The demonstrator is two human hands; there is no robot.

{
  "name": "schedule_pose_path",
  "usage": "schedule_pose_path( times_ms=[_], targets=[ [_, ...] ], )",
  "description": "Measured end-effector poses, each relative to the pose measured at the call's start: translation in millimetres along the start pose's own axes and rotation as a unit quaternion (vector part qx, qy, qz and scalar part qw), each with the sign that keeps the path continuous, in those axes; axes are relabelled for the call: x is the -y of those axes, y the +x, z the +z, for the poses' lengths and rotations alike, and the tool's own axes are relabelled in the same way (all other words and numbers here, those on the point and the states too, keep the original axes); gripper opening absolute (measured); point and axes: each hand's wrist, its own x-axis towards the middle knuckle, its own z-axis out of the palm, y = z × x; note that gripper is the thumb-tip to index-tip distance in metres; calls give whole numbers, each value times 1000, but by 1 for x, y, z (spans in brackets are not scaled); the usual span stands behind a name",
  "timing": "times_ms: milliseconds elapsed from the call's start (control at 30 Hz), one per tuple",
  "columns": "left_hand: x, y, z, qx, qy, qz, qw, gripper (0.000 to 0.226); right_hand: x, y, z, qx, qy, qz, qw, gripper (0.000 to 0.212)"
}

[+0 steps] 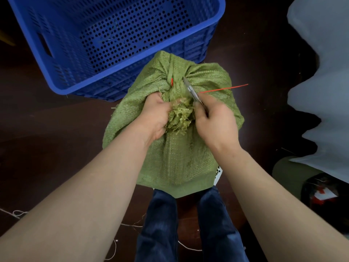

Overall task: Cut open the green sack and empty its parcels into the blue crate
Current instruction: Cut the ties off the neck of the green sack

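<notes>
So the green sack [170, 129] is standing on the floor right in front of my legs, its far side just touching the near wall of the blue crate [213, 35], and it's still tied off at the neck with a red tie [224, 88] whose long tail sticks out to the right, with a short stub on the other side of the knot. My left hand [156, 118] has its grip clamped on the bunched, frayed mouth of the sack, and my right hand [213, 120] has its grip closed around a small metal cutter [190, 89], blades pointing up into the gathered neck. My take on doing this bit well: keep the left hand pulling the bunch up and toward me so the weave is taut, get the blade under the tie only, and snip away from the left fingers, which sit close to the tip. Don't dig deep or you'll nick whatever's inside; the parcels are hidden, so I can't tell how near the top they ride. Crate holds only a few stray fibres, so nothing's been emptied yet. Writing-wise: nothing readable on the sack or crate.
</notes>
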Motion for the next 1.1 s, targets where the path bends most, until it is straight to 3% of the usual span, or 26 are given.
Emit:
schedule_pose_path(
  times_ms=[100,267,333,433,500,633,700,800,967,1033,1100],
  targets=[
    [-5,-5,4,9,-14,-14,1000,15,-4,1,1,-8,180,108,978,16],
    [-16,-10,1,1,-22,-47,999,14,-3,15,-13,65,221,218,948,28],
    [-17,-13,0,-4,-12,-61,998,17,-3,12,-25,112,265,251,924,23],
    [-20,-18,-1,-20,-28,-77,996,20,-3,6,-39,162,290,245,911,22],
    [-24,-22,-1,-23,-41,-81,996,11,-7,6,-47,177,290,237,910,25],
    [-29,-24,0,-38,-34,-83,995,22,-12,6,-54,128,412,212,877,27],
    [-28,-24,0,-29,-36,-91,995,13,-11,9,-50,111,414,196,882,25],
    [-24,-24,1,-30,-32,-99,994,32,-11,14,-44,112,394,203,889,23],
    [-20,-22,5,-49,-32,-86,995,36,-16,19,-37,92,473,218,848,12],
    [-19,-21,8,-56,-29,-83,995,27,-18,21,-35,90,495,198,841,14],
    [-19,-23,11,-54,-22,-84,995,33,-17,21,-34,99,507,184,837,23]
  ],
)
